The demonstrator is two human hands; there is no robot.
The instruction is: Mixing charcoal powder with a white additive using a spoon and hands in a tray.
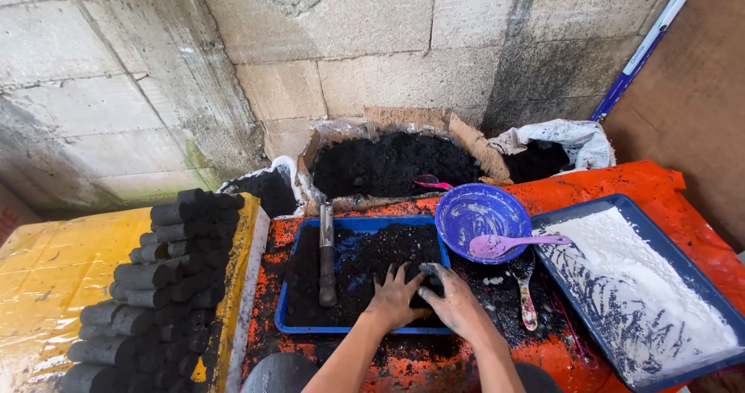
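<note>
A shallow blue tray (289,315) sits on the orange sheet (621,183), its long side running left to right across the view, and it is filled with black charcoal powder (372,257). Both hands work at its near right corner. The left hand (394,296) lies palm down on the powder with its fingers spread wide and pointing away toward the wall, the fingertips pressed into the black mass. The right hand (454,300) sits just beside it, touching it, with fingers curled around a dark grey lump (429,270) of the powder at the tray's right edge; how tightly it grips cannot be told. A metal tube (327,253) rests in the left part of the tray, its long axis pointing from near to far. To the right stands a purple bowl (479,211) with a pink spoon (512,245) lying across its rim, handle pointing right. Farther right is a second blue tray (660,242) holding white powder (628,284). On the left, black cylinders (155,284) are stacked on a yellow sheet (54,269).
</note>
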